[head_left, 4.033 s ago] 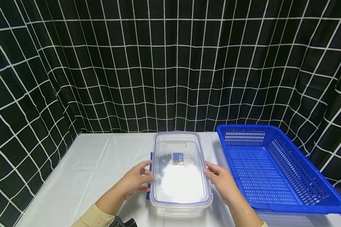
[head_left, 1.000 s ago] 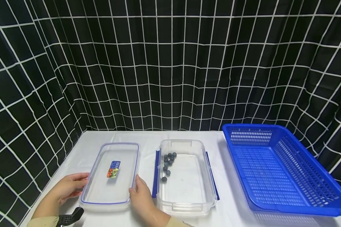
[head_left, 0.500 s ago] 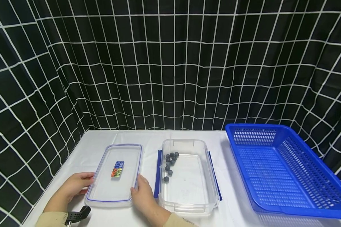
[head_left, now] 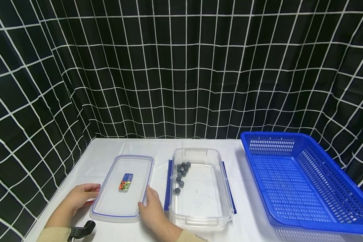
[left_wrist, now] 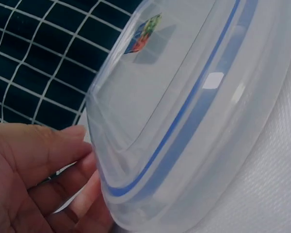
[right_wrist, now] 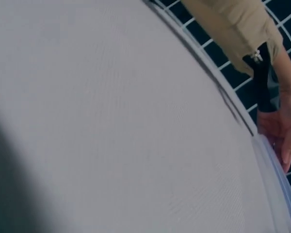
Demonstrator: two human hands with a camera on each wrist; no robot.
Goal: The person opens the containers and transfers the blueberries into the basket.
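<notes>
1. White cloth (head_left: 109,146) covers the table before you; behind hangs a gridded black curtain (head_left: 166,79).
2. Your lid (head_left: 116,203) sits between both hands, left of the clear container (head_left: 207,195), its long axis running away from you.
3. Your left hand (head_left: 81,197), fingers relaxed, touches its left edge.
4. Your right hand (head_left: 152,209), nearer the container, meets its right edge; whether it pinches, you cannot tell.

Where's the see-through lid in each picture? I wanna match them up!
Head: the lid is low down, left of the middle.
Left wrist: the lid looks huge, from bottom middle to top right.
Right wrist: only a strip of the lid peeks in, lower right.
Shared landmark: the left hand, by the lid's edge in all three.
</notes>
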